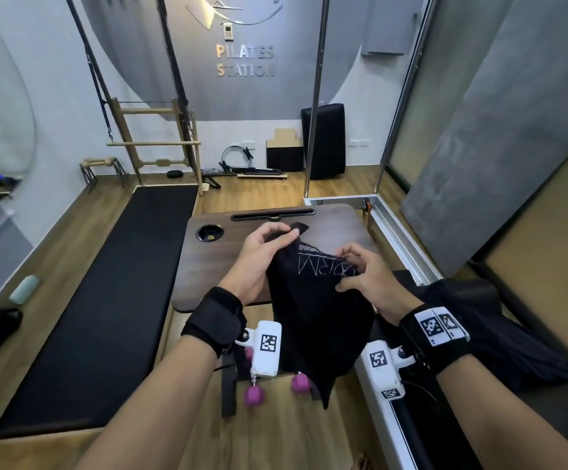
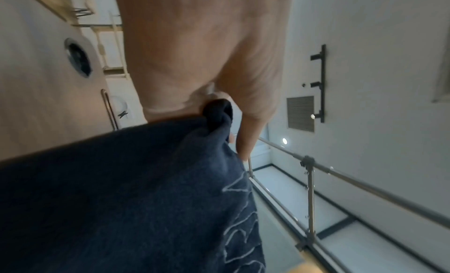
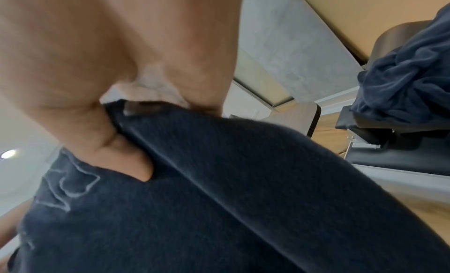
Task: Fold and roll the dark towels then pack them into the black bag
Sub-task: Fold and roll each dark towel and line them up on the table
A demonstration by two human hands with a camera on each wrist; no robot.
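Note:
A dark towel [image 1: 313,307] with pale stitched lettering hangs in the air over the near edge of a brown lap table [image 1: 208,266]. My left hand [image 1: 269,242] pinches its far top corner. My right hand [image 1: 354,266] grips the top edge beside the lettering. The towel's lower part droops below the table edge. In the left wrist view the left hand [image 2: 214,100] nips a bunched corner of the towel [image 2: 121,200]. In the right wrist view the right hand [image 3: 126,123] clamps a fold of the towel [image 3: 219,200]. A heap of dark cloth [image 1: 499,330] lies at my right. No black bag is recognisable.
The lap table has a round cup hole [image 1: 209,232] and a slot [image 1: 272,216] at its far side. Purple dumbbells [image 1: 253,395] lie on the wood floor below. A black mat [image 1: 106,300] runs along the left. A white metal frame [image 1: 398,232] stands at the right.

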